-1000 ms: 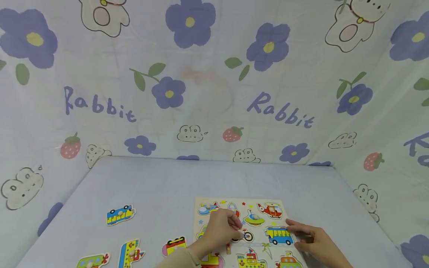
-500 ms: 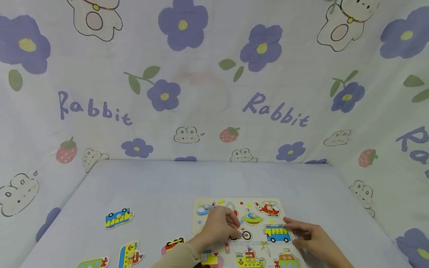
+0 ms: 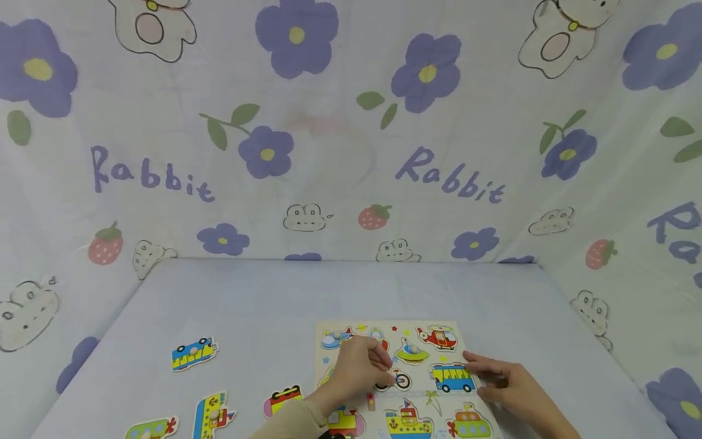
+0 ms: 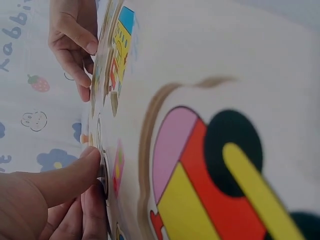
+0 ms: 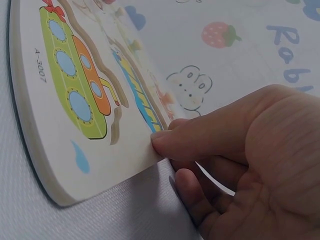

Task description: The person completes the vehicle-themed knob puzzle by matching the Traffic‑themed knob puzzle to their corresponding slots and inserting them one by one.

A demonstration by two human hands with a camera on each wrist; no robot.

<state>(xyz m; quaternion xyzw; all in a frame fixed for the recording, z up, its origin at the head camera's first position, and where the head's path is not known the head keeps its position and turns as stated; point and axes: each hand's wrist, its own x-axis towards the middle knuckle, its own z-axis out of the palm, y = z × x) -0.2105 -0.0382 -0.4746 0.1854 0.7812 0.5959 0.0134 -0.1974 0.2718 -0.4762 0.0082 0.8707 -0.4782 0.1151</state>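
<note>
A wooden peg puzzle board point(image 3: 452, 399) with vehicle pictures lies at the front of the table. My left hand point(image 3: 359, 366) reaches over it and pinches the bicycle puzzle piece point(image 3: 403, 381) at its slot; the fingers cover part of the piece. In the left wrist view, thumb point(image 4: 90, 160) and fingers meet at that piece, close to the board. At the board's right edge, my right hand point(image 3: 510, 381) grips it, with the thumb point(image 5: 167, 142) on top and the other fingers curled at the side. Beside this hand is the bus slot point(image 3: 452, 378).
Left of the board lie loose pieces: a bus point(image 3: 194, 352), a ship point(image 3: 211, 416), a submarine point(image 3: 150, 428) and a train point(image 3: 282, 399) partly behind the left sleeve. Knobbed plane, rocket, flying saucer point(image 3: 411, 352) and helicopter point(image 3: 439, 337) pieces sit along the board's far side.
The whole view has shifted slightly with the head. Both hands keep their places on the board and the bicycle piece; the loose pieces have not moved.
</note>
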